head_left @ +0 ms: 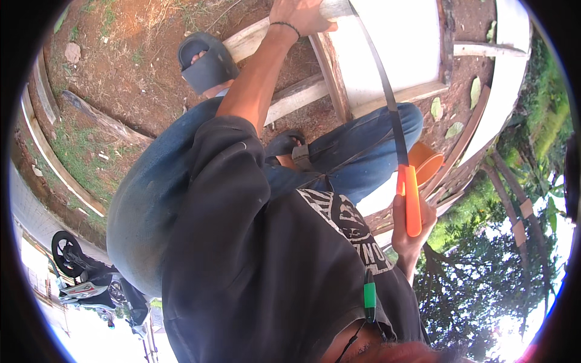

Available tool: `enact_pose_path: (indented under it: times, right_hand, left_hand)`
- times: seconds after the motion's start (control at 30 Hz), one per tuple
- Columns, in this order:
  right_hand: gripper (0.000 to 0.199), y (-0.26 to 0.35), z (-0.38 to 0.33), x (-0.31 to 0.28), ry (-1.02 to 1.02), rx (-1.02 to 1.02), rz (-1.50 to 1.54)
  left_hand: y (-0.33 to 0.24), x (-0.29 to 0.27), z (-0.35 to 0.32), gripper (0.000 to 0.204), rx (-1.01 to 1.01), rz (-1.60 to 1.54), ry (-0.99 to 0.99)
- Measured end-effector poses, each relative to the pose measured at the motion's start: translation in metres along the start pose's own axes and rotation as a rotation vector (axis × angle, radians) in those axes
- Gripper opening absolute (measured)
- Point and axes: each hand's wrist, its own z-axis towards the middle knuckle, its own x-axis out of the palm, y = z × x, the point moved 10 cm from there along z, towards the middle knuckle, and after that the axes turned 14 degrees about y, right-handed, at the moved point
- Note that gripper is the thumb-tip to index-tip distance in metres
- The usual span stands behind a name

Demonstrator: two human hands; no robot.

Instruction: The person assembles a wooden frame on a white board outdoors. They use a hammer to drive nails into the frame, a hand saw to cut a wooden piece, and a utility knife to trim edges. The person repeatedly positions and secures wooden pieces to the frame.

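Well left of my orange-handled tool with a long, thin metal blade [397, 128], a dark grey rubber sandal [204, 65] is on my foot over the brown soil. Next, my left hand [299, 17] meets a pale, blocky piece [336, 8] at the blade's far end; the frame edge crops its fingers, so I cannot tell how far they close. Behind the blade lies a bright white panel [387, 54]. My right hand [400, 231] is wrapped firmly around the tool's handle, below an orange, round-rimmed container [428, 162].
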Motion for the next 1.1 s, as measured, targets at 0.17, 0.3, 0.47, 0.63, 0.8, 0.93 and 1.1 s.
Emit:
enact_pose_path:
  times: [0.17, 0.3, 0.47, 0.63, 0.8, 0.93, 1.1]
  right_hand:
    - [0.021, -0.024, 0.08, 0.025, -0.012, 0.093, 0.031]
    - [0.02, 0.015, -0.01, -0.003, -0.052, 0.058, 0.02]
    - [0.023, -0.018, 0.056, 0.01, -0.06, 0.108, -0.001]
    - [0.019, 0.001, -0.005, 0.002, -0.056, 0.007, 0.039]
    - [0.021, -0.019, 0.075, 0.017, -0.074, 0.031, 0.073]
    - [0.013, -0.008, 0.015, 0.009, -0.025, -0.009, 0.04]
    - [0.015, -0.031, 0.043, 0.014, -0.01, 0.088, 0.047]
  left_hand:
    - [-0.014, 0.004, 0.014, 0.069, 0.015, -0.084, 0.107]
    - [0.008, -0.008, 0.009, 0.071, -0.032, 0.026, -0.022]
    - [-0.02, -0.017, 0.009, 0.066, 0.034, 0.06, -0.057]
    - [-0.002, -0.023, 0.008, 0.065, 0.01, 0.087, -0.117]
    - [-0.021, -0.009, 0.015, 0.066, 0.034, 0.022, -0.047]
    - [0.008, -0.001, 0.005, 0.07, -0.022, 0.062, -0.038]
    - [-0.023, -0.014, 0.023, 0.068, 0.072, 0.087, -0.062]
